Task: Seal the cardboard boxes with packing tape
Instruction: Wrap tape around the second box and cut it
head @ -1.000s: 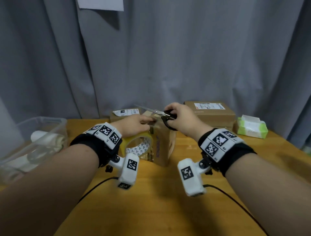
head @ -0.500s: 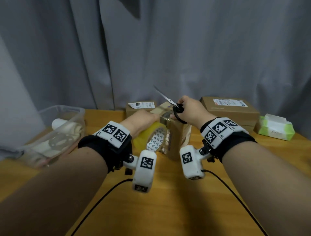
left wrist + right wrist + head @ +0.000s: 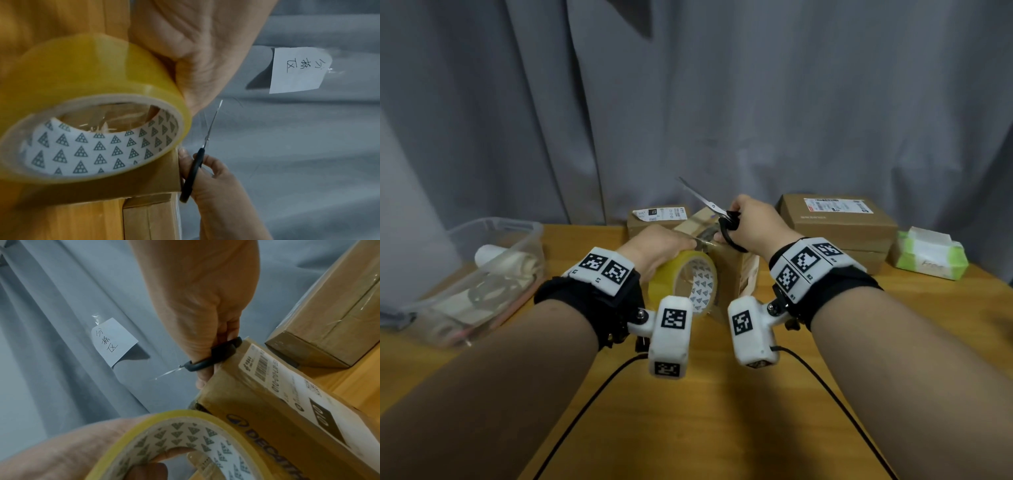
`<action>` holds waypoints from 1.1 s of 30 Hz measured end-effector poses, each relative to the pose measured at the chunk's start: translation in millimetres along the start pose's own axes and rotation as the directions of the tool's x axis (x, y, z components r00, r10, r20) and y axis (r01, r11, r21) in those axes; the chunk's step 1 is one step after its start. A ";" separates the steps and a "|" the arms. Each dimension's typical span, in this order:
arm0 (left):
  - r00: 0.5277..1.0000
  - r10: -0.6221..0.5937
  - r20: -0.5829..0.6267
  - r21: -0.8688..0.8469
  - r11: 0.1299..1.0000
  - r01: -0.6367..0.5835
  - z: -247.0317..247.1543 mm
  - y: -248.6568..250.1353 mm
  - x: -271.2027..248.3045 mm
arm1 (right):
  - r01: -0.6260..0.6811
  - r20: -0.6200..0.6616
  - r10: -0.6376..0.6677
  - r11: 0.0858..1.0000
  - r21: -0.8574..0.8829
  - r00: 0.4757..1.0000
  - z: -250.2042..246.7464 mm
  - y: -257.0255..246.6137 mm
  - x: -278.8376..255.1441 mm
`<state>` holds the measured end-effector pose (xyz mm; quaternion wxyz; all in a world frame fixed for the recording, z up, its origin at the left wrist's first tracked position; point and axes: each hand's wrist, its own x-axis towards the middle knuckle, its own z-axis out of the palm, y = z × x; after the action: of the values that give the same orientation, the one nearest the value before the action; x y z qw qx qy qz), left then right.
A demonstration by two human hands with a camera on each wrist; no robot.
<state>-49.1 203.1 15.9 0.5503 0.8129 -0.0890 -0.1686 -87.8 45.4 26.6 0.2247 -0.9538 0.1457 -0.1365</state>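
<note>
- Head view: left hand (image 3: 659, 247) grips the tape roll (image 3: 686, 286) beside the cardboard box (image 3: 736, 274) on the counter (image 3: 705, 411);
- right hand (image 3: 751, 224), fingers curled, holds scissors (image 3: 710, 205) above it

Box (image 3: 273, 423) under scissor grip: "DECAT…" print, "010" on label. Curtain note (image 3: 114, 340): "分拣区".

Dim, soft indoor light; wide-angle edge distortion, motion blur in both wrist views.

A plastic bin (image 3: 493, 246) sits left, stacked boxes (image 3: 839, 222) right, tissue pack (image 3: 928, 253) beyond them.
</note>
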 end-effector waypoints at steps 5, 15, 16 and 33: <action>0.998 0.068 0.018 0.021 0.997 -0.068 4.1 -1.5 -0.2 | 0.007 -0.015 -0.007 1.000 -0.030 1.000 1.7 1.0 -0.1; 0.969 0.224 -0.104 0.042 0.974 -0.221 13.9 -20.9 5.7 | 0.048 0.015 -0.050 0.993 0.108 0.999 -5.7 7.6 -2.8; 0.971 0.217 -0.101 0.023 0.976 -0.216 14.9 -20.4 4.9 | 0.057 0.011 -0.060 0.985 0.165 0.998 -10.7 7.8 -4.9; 0.976 0.181 0.118 -0.028 0.984 -0.179 13.1 -16.8 -39.4 | -0.171 0.566 0.019 0.961 0.216 0.824 -84.3 49.8 -83.7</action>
<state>-91.1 211.2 2.9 0.5641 0.7851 -0.1934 -0.1673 -203.1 -1.7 59.5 0.3858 -0.9059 0.1025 0.1417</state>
